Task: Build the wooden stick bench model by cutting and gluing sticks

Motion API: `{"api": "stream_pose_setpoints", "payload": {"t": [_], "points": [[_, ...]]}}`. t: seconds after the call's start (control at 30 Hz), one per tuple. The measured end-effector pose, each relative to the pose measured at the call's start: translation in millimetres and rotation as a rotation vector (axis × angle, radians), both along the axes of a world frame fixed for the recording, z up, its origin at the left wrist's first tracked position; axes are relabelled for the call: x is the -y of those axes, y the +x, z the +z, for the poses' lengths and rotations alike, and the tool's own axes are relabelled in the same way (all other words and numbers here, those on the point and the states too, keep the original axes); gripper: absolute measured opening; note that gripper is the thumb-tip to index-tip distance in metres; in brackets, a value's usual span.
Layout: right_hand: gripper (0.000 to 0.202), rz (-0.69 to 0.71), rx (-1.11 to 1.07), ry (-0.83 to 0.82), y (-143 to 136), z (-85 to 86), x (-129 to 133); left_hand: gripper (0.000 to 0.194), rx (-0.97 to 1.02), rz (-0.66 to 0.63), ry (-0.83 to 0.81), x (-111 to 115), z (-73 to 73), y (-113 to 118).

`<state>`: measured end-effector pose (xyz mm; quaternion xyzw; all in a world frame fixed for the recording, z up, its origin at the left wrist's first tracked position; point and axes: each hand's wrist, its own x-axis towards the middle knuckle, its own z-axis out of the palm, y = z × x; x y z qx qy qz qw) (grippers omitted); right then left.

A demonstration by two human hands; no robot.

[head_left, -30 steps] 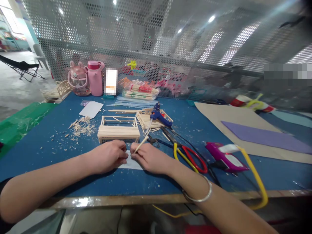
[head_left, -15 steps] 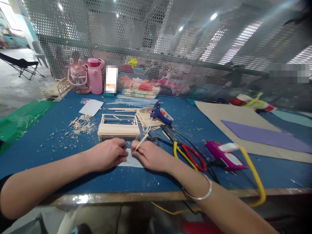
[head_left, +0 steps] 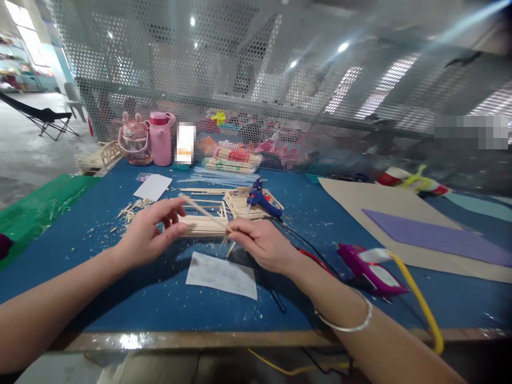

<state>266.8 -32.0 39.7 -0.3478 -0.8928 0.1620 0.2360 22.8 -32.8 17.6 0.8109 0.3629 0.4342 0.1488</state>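
My right hand (head_left: pixel 264 242) pinches one end of a thin wooden stick (head_left: pixel 206 212) between thumb and fingers. The stick slants up to the left, its far end beside the fingertips of my left hand (head_left: pixel 154 229). My left hand is open, fingers curved and apart; whether a fingertip touches the stick I cannot tell. Behind both hands stands a small bench-like frame of wooden sticks (head_left: pixel 204 226), partly covered by them. A white paper strip (head_left: pixel 222 274) lies flat on the table below my hands. A blue glue gun (head_left: pixel 262 198) rests on another stick piece (head_left: pixel 246 205) behind my right hand.
Wood scraps (head_left: pixel 130 209) and white paper (head_left: pixel 152 186) lie left. Pink bottles (head_left: pixel 161 141), a bagged stick bundle (head_left: pixel 232 160) and a perforated metal panel (head_left: pixel 160 69) stand behind. Right are a purple device (head_left: pixel 370 269) with a yellow strap, cables, cardboard (head_left: pixel 348 200) and a purple sheet (head_left: pixel 432 234).
Both hands have risen off the paper strip and moved apart, uncovering it. My left hand has opened and shifted left. The stick in my right hand now points up-left.
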Motion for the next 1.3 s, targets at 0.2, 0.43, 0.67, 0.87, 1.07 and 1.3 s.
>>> {"api": "stream_pose_setpoints", "payload": {"t": [0.2, 0.43, 0.67, 0.87, 1.07, 1.3], "points": [[0.025, 0.171, 0.142, 0.005, -30.8, 5.0, 9.1, 0.042, 0.250, -0.231, -0.284, 12.7, -3.8, 11.8], [0.032, 0.113, 0.189, 0.124, -10.6, 2.3, -10.2, 0.043, 0.271, 0.126, -0.321, -3.6, 7.9, -5.5], [0.030, 0.087, 0.261, 0.320, -21.3, 3.1, -3.1, 0.024, -0.604, 0.173, 0.135, 8.4, -0.4, 6.1], [0.035, -0.347, -0.014, 0.394, 11.6, 6.4, -43.0, 0.026, -0.441, 0.378, -0.106, -1.4, -2.9, -5.4], [0.043, -0.845, 0.393, 0.176, 70.1, -9.5, -93.3, 0.036, 0.019, 0.384, -0.382, -15.7, -17.0, -20.3], [0.038, -0.920, 0.564, 0.141, 67.6, -28.9, -94.4, 0.038, 0.307, 0.314, -0.714, -20.2, -22.5, -14.2]]}}
